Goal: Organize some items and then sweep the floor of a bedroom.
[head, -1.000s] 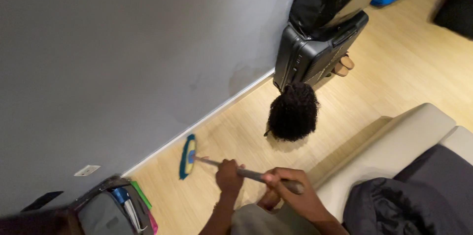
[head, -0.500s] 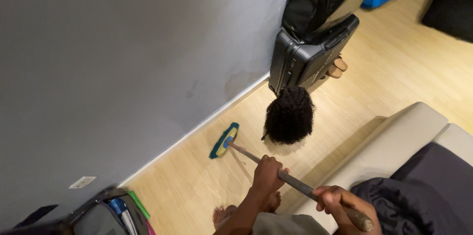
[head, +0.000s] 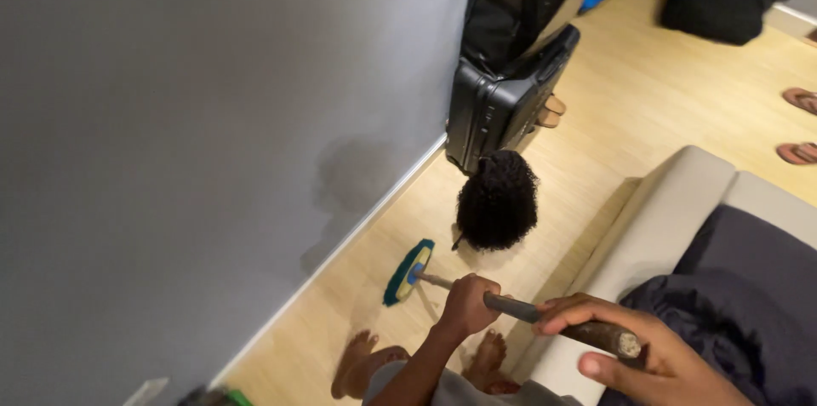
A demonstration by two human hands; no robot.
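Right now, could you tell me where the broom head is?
In the head view, the broom head lies on the wood floor, lower centre, between the grey wall and the curly black wig.

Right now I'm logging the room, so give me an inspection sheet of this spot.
Surface: pale wood floor, grey wall on one side.
Job's things: broom head on the floor near the skirting, its handle slanting up.
Clutter: curly black wig, dark suitcase, sandals.
Grippers: left hand and right hand both closed on the handle.
Cables: nothing seen.
Surroundings: beige sofa with dark bedding; bare feet below.
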